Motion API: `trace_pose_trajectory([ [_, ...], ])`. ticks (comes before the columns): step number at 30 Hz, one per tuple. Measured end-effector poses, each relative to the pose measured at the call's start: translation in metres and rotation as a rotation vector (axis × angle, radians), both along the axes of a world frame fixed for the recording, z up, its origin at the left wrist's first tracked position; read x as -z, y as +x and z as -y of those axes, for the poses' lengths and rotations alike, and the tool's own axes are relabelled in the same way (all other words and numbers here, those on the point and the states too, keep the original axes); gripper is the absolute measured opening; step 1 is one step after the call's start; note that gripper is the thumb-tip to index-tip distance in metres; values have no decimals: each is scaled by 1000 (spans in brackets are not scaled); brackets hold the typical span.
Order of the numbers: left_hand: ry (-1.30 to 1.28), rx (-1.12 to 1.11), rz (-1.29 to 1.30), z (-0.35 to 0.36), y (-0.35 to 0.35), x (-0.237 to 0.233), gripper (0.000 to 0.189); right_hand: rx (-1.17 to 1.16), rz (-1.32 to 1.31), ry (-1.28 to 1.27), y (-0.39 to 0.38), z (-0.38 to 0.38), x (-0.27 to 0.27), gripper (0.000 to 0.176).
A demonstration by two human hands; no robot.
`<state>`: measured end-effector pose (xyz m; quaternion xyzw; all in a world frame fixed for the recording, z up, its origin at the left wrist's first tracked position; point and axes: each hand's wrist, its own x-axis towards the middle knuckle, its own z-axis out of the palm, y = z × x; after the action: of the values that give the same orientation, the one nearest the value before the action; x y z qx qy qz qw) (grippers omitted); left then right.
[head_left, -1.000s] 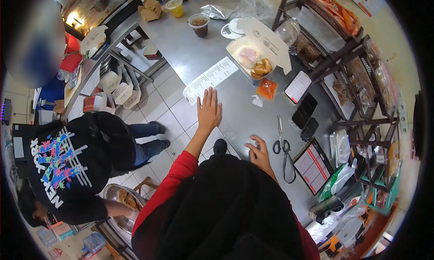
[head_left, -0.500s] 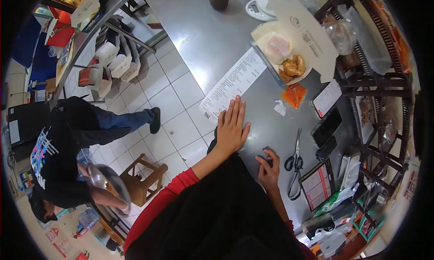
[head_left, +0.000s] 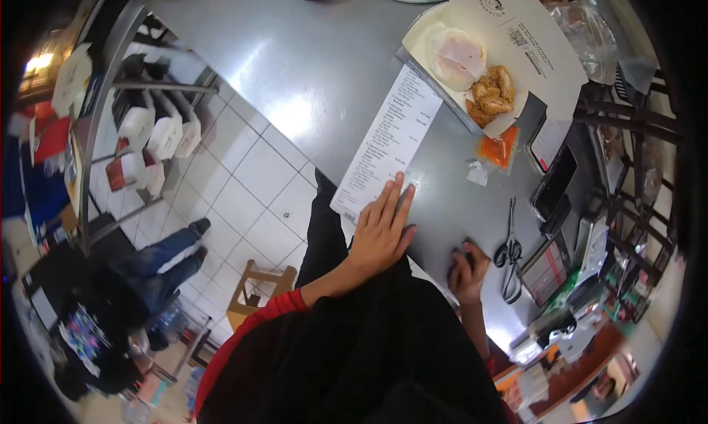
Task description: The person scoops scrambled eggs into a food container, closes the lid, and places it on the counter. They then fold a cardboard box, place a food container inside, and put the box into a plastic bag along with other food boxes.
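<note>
A long printed receipt point(head_left: 387, 147) lies flat on the metal table, its upper end against an open takeaway box point(head_left: 440, 92). My left hand point(head_left: 383, 228) rests with fingers stretched out, fingertips on the receipt's lower right part. Inside the box are a round white egg-like piece with a pinkish centre point(head_left: 457, 55) and browned fried pieces point(head_left: 493, 92). At the table's near edge, my right hand point(head_left: 470, 275) has its fingers curled round a small dark object point(head_left: 462, 258), mostly hidden. Black-handled scissors point(head_left: 509, 253) lie just right of that hand.
An orange sauce packet point(head_left: 499, 147) and a torn paper scrap point(head_left: 477, 173) lie below the box. Phones point(head_left: 554, 184) and a tablet point(head_left: 546, 273) line the right side by a dark rack point(head_left: 627, 122). A stool point(head_left: 259, 287) and another person point(head_left: 96, 328) are at left.
The view has shifted, bringing the box nearer. My left hand stays flat at the receipt's lower end. My right fingers are more curled. The other person has moved, and their metal bowl is barely visible.
</note>
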<state>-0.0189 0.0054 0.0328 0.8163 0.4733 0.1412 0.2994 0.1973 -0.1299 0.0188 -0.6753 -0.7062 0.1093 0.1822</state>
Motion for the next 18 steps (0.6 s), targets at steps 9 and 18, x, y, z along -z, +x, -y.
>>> trace_pose_trajectory([
  [9, 148, 216, 247, -87, -114, 7, 37, 400, 32, 123, -31, -46, 4, 19],
  [18, 187, 684, -61, -196, -74, 9, 91, 335, -55, 98, -136, -177, -5, 29],
])
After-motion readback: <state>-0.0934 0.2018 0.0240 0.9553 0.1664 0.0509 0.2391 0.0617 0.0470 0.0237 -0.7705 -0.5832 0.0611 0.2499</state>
